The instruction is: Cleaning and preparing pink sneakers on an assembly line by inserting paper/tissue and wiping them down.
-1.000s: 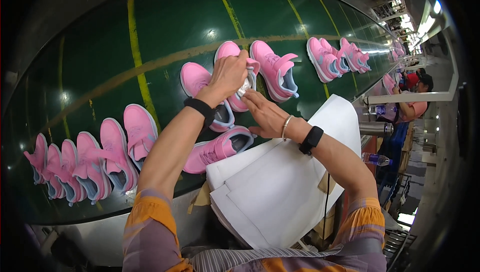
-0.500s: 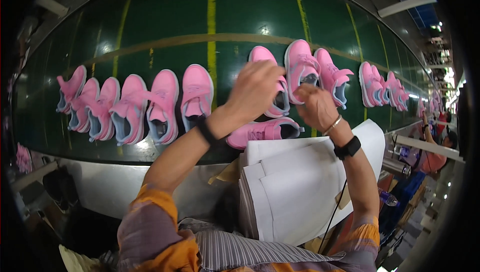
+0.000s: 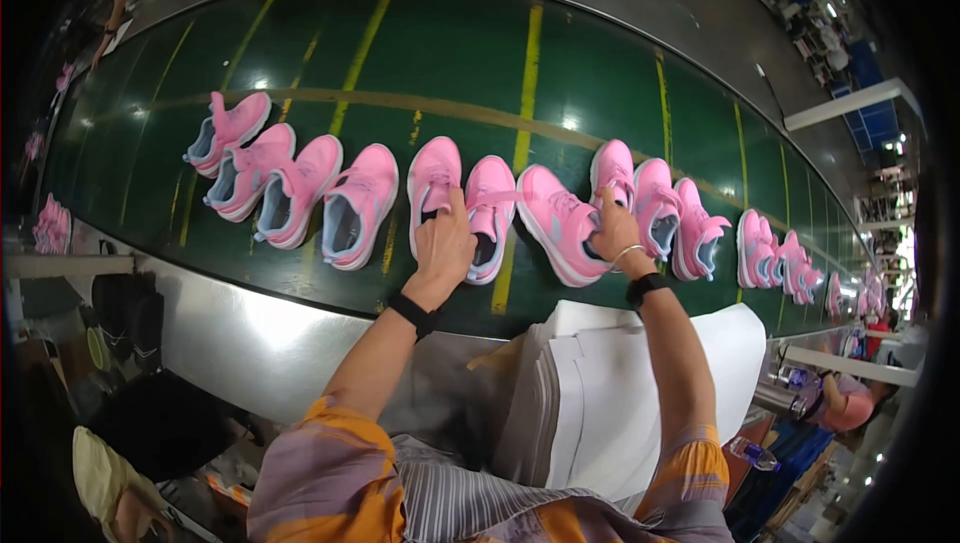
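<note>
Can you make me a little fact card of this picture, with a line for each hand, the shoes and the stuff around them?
Left hand: on a pink shoe, over its opening; grip unclear
Right hand: at the opening of a slanted shoe; grip unclear
Other shoes: pink, lined up on both sides, toes mostly away from the person
Surface: green, with yellow lines
White sheets: stacked at the near edge
Wrists: a black band on each
</note>
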